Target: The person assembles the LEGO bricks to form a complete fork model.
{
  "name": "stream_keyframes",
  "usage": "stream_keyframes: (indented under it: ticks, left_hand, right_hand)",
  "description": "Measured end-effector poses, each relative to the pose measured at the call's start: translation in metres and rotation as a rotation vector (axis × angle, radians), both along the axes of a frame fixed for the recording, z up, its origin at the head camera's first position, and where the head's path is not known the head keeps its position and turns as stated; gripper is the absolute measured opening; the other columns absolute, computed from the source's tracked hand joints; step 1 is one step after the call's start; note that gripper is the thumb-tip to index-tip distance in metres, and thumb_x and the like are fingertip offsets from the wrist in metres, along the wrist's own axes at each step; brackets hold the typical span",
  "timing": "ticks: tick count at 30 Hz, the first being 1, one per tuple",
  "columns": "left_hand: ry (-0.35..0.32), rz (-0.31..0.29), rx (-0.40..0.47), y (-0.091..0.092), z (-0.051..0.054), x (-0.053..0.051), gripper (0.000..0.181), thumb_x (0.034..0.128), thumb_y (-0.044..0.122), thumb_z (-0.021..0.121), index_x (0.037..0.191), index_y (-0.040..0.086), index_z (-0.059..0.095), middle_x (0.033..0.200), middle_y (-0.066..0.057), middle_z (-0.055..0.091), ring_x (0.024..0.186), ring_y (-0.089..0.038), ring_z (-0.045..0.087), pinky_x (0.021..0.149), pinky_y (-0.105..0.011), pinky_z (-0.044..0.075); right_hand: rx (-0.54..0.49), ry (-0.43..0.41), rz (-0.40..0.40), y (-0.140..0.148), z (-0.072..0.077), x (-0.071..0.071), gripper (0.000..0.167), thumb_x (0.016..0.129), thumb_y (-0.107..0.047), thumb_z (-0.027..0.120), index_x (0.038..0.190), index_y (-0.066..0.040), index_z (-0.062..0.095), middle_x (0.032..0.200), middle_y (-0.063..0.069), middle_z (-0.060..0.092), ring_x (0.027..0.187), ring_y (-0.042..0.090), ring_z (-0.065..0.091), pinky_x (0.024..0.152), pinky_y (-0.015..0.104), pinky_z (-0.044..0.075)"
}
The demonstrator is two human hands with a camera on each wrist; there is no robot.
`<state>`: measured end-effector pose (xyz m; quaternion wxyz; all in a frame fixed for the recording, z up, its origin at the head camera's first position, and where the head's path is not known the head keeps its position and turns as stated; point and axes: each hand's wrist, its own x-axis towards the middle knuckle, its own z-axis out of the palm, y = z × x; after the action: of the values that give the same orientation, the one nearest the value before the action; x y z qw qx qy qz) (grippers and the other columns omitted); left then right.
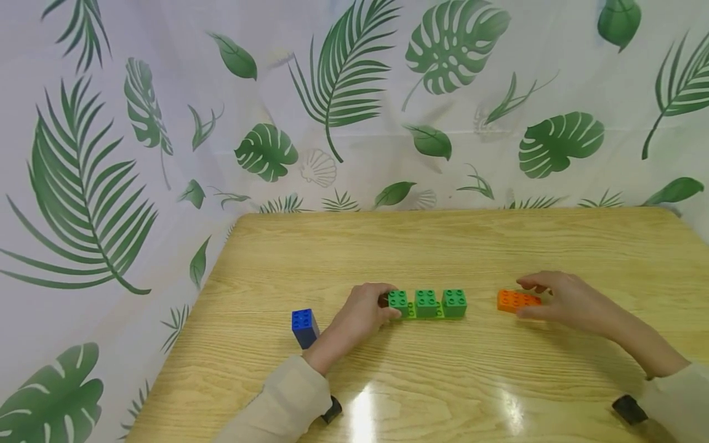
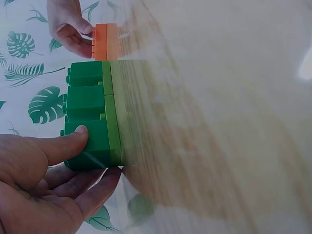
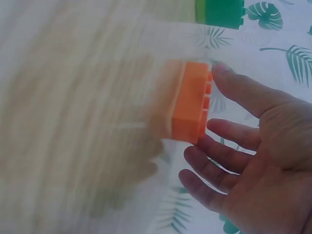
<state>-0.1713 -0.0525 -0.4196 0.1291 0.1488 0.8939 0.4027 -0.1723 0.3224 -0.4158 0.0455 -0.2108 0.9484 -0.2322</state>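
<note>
3 green blocks (image 1: 426,304) sit in a row on a light-green base (image 2: 113,129), studs up, base studs showing in the 2 gaps. That part reads as done. Seam visible in the base from the left wrist view; can't tell if it's 1 piece or 2. 2 items are loose on the table (image 1: 554,246): orange brick (image 1: 512,300) and blue block (image 1: 304,328). Neither is joined to the green row, so I'd count those 2 as what's left, judging by layout only.

Left hand (image 1: 362,311): pinching the leftmost green block (image 1: 398,301). Thumb on its near side, fingers round the left end and behind. Other 2 blocks run off to the right, outside my fingers.

Right hand (image 1: 570,301): not gripping as far as I can see. Fingers spread, loosely bent about the orange brick's right end, thumb by the near side, fingers by the far side. Can't confirm whether any fingertip touches. Brick lies flat, studs up, right of the green row and apart from it.

Blue stands upright, left of my left hand, in neither grip. Can't tell if my forearm brushes it.
</note>
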Motion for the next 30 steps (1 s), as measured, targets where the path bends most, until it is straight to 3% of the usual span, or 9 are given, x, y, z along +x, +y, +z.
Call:
stream_keyframes:
  ticks: [7,19,30]
  left_hand:
    - [0.000,0.001,0.000,0.000,0.000,-0.001,0.033,0.0946,0.011,0.076,0.126,0.006,0.071,0.100,-0.001,0.071,0.083,-0.008,0.061,0.072,-0.026,0.052]
    - [0.006,0.000,0.000,0.000,0.000,0.000,0.034,0.0944,0.011,0.077,0.127,0.006,0.071,0.103,-0.002,0.072,0.085,-0.007,0.062,0.073,-0.025,0.051]
    - [0.009,-0.001,-0.011,0.001,0.001,0.000,0.032,0.0948,0.010,0.076,0.126,0.006,0.071,0.101,-0.002,0.071,0.085,-0.010,0.061,0.074,-0.028,0.051]
  right_hand:
    - [0.000,-0.022,-0.014,0.009,-0.009,0.002,0.065,0.083,-0.031,0.088,0.127,0.011,0.065,0.115,0.017,0.070,0.090,0.018,0.064,0.072,0.031,0.054]
    - [-0.040,-0.069,-0.004,0.004,-0.011,0.004,0.047,0.086,-0.018,0.085,0.122,0.008,0.070,0.105,0.007,0.071,0.082,0.009,0.058,0.066,0.027,0.051]
    - [-0.065,-0.062,0.106,-0.026,-0.011,0.017,0.041,0.085,-0.017,0.086,0.117,0.005,0.072,0.099,0.000,0.069,0.076,0.005,0.051,0.063,0.026,0.047]
